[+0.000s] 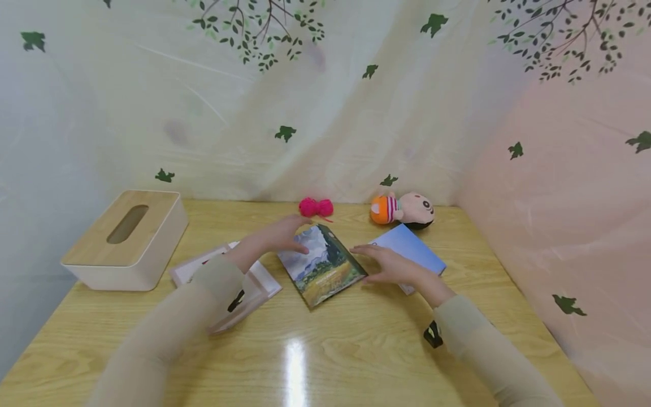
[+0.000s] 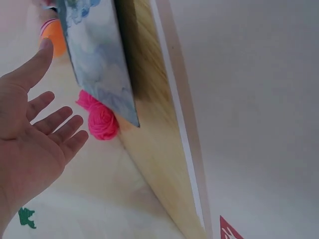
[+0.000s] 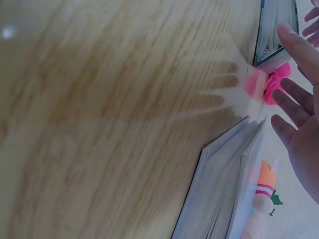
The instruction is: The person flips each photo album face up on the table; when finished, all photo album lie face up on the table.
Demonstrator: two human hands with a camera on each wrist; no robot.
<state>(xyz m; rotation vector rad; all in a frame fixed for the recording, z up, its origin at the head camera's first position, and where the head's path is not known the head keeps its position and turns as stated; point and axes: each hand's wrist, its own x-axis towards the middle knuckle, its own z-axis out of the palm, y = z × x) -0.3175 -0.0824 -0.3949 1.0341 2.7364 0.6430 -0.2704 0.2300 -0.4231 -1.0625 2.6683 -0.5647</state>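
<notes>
A book with a painted landscape cover (image 1: 325,268) lies at an angle on the table between the two hands. My left hand (image 1: 280,234) is over its far left corner, fingers spread and relaxed. In the left wrist view, the palm of that left hand (image 2: 35,124) shows nothing held, with the book's edge (image 2: 99,55) beyond the thumb. My right hand (image 1: 389,264) hovers by the book's right corner, partly in front of a blue book (image 1: 414,249). In the right wrist view, the right hand's fingers (image 3: 294,102) are apart and hold nothing.
A pale, flat book-like item (image 1: 259,285) lies under the left forearm. To its left stands a tissue box with a wooden lid (image 1: 83,243). Pink yarn (image 1: 315,207) and a plush doll (image 1: 414,209) lie along the back, before a leaf-print curtain (image 1: 325,113).
</notes>
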